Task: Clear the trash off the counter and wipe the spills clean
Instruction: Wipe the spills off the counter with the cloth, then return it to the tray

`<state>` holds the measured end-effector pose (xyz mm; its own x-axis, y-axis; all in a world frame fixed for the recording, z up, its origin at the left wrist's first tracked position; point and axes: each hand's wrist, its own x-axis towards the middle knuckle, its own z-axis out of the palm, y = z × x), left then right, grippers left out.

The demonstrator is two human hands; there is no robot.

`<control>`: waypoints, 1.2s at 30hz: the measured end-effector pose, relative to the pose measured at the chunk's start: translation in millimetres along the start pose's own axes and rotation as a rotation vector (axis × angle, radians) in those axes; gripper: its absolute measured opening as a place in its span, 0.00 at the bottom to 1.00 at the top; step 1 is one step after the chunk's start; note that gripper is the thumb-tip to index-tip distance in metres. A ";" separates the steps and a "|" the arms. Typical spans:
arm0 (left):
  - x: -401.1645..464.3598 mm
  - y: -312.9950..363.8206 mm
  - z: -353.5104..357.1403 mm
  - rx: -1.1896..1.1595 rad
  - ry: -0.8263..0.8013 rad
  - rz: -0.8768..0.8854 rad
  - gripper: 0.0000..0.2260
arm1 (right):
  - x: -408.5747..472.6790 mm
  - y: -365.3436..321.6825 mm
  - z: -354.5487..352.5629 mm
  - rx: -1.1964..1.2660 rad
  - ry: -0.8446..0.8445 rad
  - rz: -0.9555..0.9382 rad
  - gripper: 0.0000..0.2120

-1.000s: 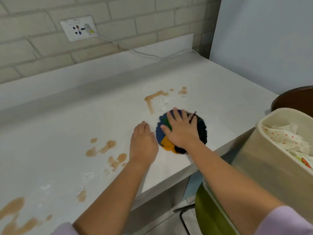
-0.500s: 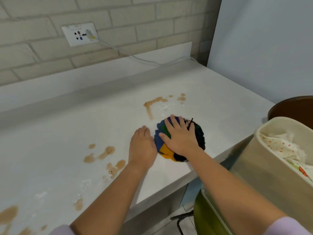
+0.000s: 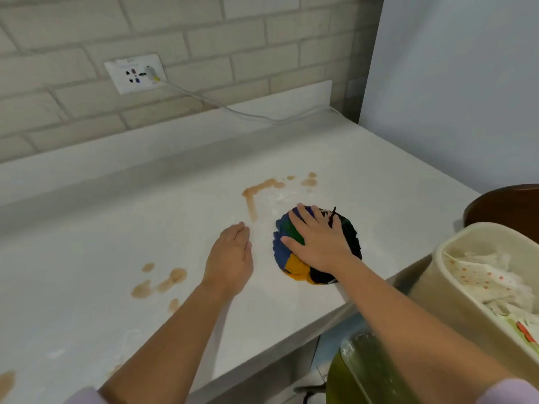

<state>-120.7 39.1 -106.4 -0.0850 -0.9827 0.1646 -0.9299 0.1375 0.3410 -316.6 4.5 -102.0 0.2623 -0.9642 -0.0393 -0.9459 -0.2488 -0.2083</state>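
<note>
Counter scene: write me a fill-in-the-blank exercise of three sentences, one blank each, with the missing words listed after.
1. The right hand presses flat on a multicoloured ____ on the counter.
2. The left hand lies flat on the counter to the ____ of that cloth.
3. The L-shaped brown spill lies between the cloth and the ____ wall.

Missing words: cloth; left; brick
</note>
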 end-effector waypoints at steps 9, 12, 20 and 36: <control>50.4 -22.8 -1.9 0.050 -0.088 0.022 0.22 | 51.6 8.1 -2.7 -0.028 0.105 0.352 0.33; 73.5 -40.4 -4.2 0.092 -0.138 -0.018 0.24 | 45.7 -17.0 3.4 -0.007 0.033 0.117 0.33; 118.1 -76.3 -8.7 0.143 -0.240 -0.004 0.24 | 74.7 24.1 -5.9 -0.047 0.145 0.537 0.33; 142.2 -94.4 -2.9 0.152 -0.180 0.011 0.23 | 153.2 27.4 -12.9 -0.032 0.090 0.384 0.33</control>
<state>-43.9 -113.3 -112.5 -0.1452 -0.9894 -0.0051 -0.9706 0.1414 0.1948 -304.8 -151.2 -101.1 -0.1286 -0.9915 -0.0219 -0.9778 0.1304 -0.1641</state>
